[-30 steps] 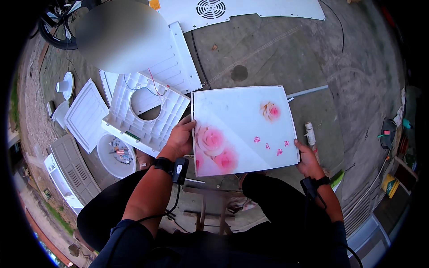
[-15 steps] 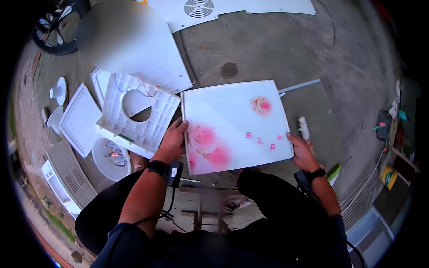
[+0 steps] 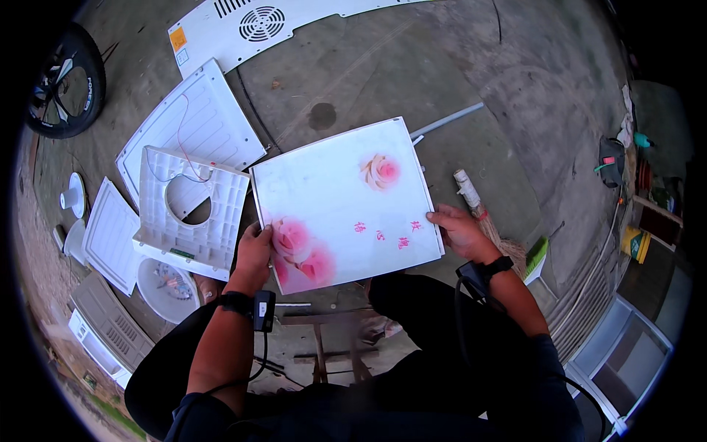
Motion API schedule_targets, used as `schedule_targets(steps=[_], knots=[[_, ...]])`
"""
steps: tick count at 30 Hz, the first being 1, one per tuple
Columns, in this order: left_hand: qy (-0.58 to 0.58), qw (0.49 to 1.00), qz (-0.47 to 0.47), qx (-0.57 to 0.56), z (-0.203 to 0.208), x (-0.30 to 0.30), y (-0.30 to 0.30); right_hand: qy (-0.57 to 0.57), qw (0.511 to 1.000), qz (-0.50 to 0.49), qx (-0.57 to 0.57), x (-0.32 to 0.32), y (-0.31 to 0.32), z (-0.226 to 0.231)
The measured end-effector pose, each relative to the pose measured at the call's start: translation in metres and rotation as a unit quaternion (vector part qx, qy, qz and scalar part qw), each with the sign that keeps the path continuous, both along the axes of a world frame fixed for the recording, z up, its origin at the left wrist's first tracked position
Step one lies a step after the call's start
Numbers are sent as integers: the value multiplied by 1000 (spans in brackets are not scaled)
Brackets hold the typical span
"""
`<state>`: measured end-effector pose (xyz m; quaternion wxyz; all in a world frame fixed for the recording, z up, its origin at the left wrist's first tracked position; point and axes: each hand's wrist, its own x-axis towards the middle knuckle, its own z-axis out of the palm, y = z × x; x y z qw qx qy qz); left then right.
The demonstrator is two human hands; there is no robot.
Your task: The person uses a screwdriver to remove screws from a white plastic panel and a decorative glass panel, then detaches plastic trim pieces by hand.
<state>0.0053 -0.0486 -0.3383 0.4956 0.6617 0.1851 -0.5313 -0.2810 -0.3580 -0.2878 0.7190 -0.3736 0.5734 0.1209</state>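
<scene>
Between my two hands is a flat white rectangular panel (image 3: 331, 199) printed with pink roses and a few pink characters. My left hand (image 3: 255, 254) grips its left edge near the lower corner, thumb on top. On the opposite edge, my right hand (image 3: 462, 233) pinches the panel with the thumb over the rim; its other fingers are partly beneath. The panel lies slightly tilted above the ground in front of my knees. Just left of it rests a white ribbed plastic frame (image 3: 157, 206) with a round hole and thin wires.
A white bowl (image 3: 193, 300) of small parts sits by my left foot. White panels (image 3: 110, 232) lie farther left. A vented metal sheet (image 3: 221, 33) is at the far side. Right of my hands are a broom (image 3: 471, 193) and a grey pipe (image 3: 453, 121). A wheel (image 3: 88, 81) stands far left.
The view has swung, so the panel and surroundings appear shifted left, the far things lower. Both hands keep their hold on the panel's edges, which looks slightly more turned.
</scene>
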Motion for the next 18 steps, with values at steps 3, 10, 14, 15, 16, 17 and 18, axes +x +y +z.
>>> schedule_targets(steps=[3,10,14,15,16,17,18], knots=[[-8,1000,-10,-4,-6,-4,8,14,997,61,-38,4,1,6],[15,995,-31,96,3,-30,16,0,990,41,-138,-4,9,-16],[31,996,-5,77,8,-33,22,-15,993,33,-113,5,7,-6],[39,996,-8,77,10,-32,23,-15,993,24,-117,5,8,-7],[48,996,-10,80,18,-27,22,-14,993,15,-117,6,12,-12],[56,995,-12,83,22,-24,21,-15,994,8,-112,1,13,-17],[56,995,-11,76,20,-25,20,-16,994,2,-106,-8,10,-23]])
